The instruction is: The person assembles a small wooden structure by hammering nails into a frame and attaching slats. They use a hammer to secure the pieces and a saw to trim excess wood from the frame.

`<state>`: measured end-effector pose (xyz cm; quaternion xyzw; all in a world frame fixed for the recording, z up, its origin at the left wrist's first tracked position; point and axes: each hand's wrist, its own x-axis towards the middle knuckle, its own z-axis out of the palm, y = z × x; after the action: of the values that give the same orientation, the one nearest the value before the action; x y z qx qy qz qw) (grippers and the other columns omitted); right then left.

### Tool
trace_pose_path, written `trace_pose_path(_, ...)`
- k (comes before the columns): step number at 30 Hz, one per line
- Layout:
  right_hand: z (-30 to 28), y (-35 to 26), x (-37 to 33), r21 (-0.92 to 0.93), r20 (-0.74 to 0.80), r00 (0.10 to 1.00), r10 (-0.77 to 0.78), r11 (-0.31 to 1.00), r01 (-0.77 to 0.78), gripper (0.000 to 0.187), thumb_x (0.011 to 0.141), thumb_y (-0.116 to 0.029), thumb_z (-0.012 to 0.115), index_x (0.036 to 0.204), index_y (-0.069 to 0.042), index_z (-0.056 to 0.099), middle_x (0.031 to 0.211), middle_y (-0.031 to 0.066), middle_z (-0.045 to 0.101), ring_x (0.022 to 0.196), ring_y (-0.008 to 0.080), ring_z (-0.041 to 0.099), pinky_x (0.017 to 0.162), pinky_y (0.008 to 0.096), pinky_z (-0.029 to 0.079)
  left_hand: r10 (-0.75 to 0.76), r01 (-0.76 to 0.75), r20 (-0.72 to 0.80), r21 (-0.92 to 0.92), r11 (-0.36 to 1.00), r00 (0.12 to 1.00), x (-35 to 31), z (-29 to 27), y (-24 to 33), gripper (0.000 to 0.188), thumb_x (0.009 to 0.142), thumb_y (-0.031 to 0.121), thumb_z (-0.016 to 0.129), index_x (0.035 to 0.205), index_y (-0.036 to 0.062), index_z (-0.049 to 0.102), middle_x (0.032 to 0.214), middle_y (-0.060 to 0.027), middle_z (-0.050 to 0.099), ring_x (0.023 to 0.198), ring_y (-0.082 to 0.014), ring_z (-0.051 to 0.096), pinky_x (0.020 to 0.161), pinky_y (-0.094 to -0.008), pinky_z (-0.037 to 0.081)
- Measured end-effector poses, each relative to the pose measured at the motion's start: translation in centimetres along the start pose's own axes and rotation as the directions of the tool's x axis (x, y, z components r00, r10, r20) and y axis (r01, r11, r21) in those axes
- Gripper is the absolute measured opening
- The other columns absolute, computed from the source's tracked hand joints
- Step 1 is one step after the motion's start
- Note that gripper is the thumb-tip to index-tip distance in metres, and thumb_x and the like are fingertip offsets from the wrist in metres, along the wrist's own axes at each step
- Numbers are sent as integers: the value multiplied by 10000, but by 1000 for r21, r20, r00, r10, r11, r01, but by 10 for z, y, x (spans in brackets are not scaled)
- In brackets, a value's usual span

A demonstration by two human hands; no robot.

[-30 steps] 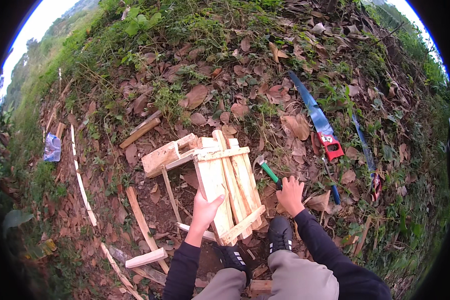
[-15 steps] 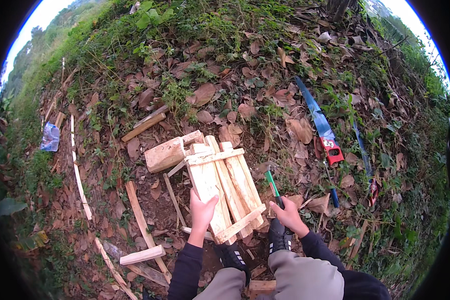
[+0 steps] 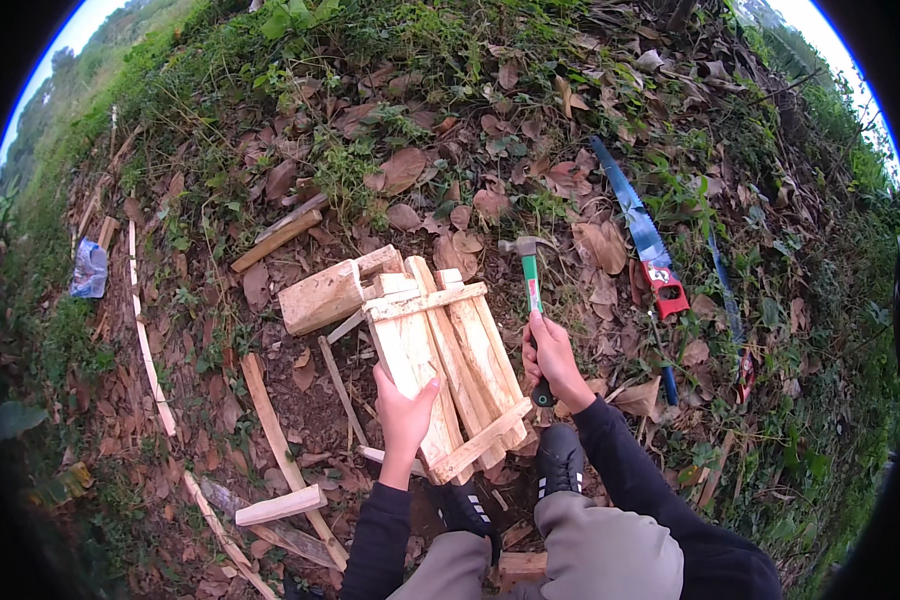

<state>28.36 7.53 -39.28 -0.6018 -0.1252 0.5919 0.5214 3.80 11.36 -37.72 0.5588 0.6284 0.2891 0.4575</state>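
A small panel of pale wooden slats [image 3: 402,345], joined by crosspieces at its far and near ends, stands tilted in front of me. My left hand [image 3: 405,415] grips its left edge, the thumb lying over the top face. In my right hand [image 3: 555,360], closed round the black grip, is a claw hammer [image 3: 532,275] with a green shaft. Its metal head points up and away, just right of the panel and apart from it. A thick wood block [image 3: 320,300] lies against the panel's far left corner.
To the right lie a handsaw [image 3: 635,225] with a red handle, a second saw [image 3: 725,290] and a blue-handled tool [image 3: 669,385]. Loose wood strips [image 3: 270,415] and a short offcut [image 3: 281,506] are on the left. A clear plastic bag [image 3: 89,268] sits farther left among dry leaves.
My right hand has lifted the hammer from low by my shoe, so its head is higher and farther away. The left hand keeps its hold on the panel.
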Motion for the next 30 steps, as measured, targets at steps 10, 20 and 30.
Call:
trace_pose_path(10, -6, -17, 0, 63, -54, 983, -178, 981, 181, 327, 1089, -351, 487, 881, -102, 448, 585, -42, 407, 374, 66, 389, 331, 256, 327, -21, 25, 69, -63, 998, 997, 13, -9, -7, 657, 813, 146, 821, 1332, 0, 446, 1170, -206, 703, 1079, -295, 700, 946, -397, 522)
trace_pose_path(20, -19, 21, -22, -497, 4, 935, -355, 811, 310, 330, 1034, -256, 615, 838, 1, 547, 578, 5, 476, 507, 71, 433, 476, 299, 347, -46, 46, 11, 18, 999, 999, -4, -9, 32, 462, 837, 82, 782, 1219, -23, 544, 1102, -201, 736, 1023, -288, 731, 910, -381, 536)
trace_pose_path(30, -34, 1, -48, -672, 129, 858, -497, 593, 445, 298, 989, -215, 665, 839, 19, 559, 585, 100, 445, 513, 140, 406, 500, 345, 340, 75, -77, 19, 299, 951, 997, -22, -63, 113, 455, 865, 30, 698, 1268, -40, 500, 1067, -282, 717, 1011, -401, 714, 845, -454, 560)
